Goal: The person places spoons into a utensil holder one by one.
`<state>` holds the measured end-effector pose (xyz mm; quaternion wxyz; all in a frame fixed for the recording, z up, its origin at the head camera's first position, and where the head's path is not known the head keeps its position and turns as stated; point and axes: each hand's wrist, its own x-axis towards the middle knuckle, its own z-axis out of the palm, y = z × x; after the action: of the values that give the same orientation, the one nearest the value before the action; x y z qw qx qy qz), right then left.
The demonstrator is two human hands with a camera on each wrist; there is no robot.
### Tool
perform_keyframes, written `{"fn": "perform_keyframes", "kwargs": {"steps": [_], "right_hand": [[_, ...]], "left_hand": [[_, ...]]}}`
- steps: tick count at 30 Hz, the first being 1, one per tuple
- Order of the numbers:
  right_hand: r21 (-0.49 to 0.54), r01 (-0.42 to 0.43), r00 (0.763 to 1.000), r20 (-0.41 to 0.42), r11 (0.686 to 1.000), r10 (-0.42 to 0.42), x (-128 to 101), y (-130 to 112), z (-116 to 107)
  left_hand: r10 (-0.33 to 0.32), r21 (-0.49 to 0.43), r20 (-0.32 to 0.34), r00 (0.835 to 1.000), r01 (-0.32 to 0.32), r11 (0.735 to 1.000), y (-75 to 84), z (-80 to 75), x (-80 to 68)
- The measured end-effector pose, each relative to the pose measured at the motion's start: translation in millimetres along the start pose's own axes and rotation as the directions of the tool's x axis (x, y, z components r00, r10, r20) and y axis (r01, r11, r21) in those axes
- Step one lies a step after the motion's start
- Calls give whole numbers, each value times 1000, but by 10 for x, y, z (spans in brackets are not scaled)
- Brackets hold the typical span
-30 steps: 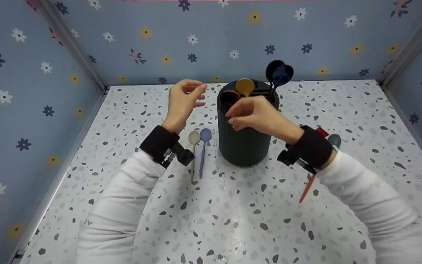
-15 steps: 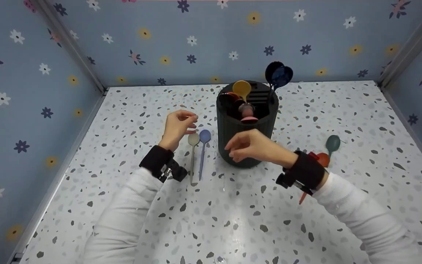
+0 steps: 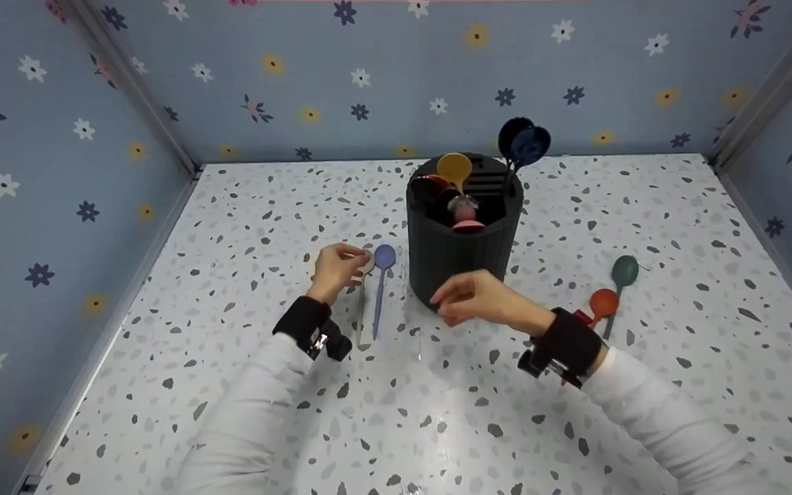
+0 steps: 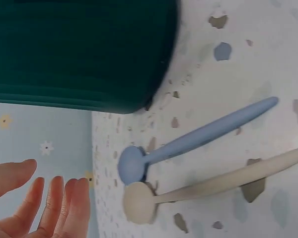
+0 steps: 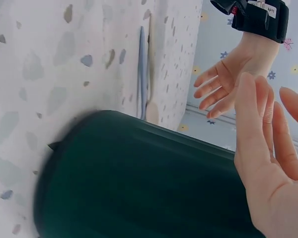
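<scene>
A dark ribbed utensil holder [image 3: 463, 256] stands mid-table with a yellow spoon [image 3: 454, 167], dark blue spoons [image 3: 524, 141] and pink and red ones in it. To its left a beige spoon [image 3: 361, 309] and a light blue spoon [image 3: 381, 278] lie side by side. My left hand [image 3: 349, 265] hovers just over the beige spoon's bowl [image 4: 139, 208]; its fingers [image 4: 64, 201] are straight and hold nothing. My right hand [image 3: 447, 306] hangs loosely curled and empty in front of the holder's base [image 5: 139, 183].
An orange spoon [image 3: 602, 302] and a green spoon [image 3: 623, 271] lie on the speckled table [image 3: 437, 412] to the holder's right. Blue flowered walls [image 3: 59, 172] close the table in on three sides.
Both hands have come down from the holder's rim towards the table. The left hand dropped to the beige spoon's bowl; the right hand sank in front of the holder's base.
</scene>
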<state>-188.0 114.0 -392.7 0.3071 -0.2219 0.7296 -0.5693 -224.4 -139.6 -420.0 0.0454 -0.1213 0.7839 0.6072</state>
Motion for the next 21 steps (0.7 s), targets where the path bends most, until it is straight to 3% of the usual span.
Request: {"fn": "perform_keyframes", "kwargs": {"steps": [6,10,17,19,21], "right_hand": [[32,-26,1000,-15,999,26,-10,155,3],[45,-47,999,-26,998,48,-23,239,3],[77,-47,999,-23,996,49,-37,351,4],[87,-47,999,-20,995,49,-39,376,7],[101,-47,999,-17,994,49,-42,399,9]], "left_hand": [[-22,53,-19,1000,23,998,-135,30,26],[-26,138,-47,999,32,990,-208,41,36],[11,349,-67,998,13,937,-294,55,37],[-8,384,-66,998,33,923,-317,66,61],[3,398,-33,999,10,918,-361,68,94]]}}
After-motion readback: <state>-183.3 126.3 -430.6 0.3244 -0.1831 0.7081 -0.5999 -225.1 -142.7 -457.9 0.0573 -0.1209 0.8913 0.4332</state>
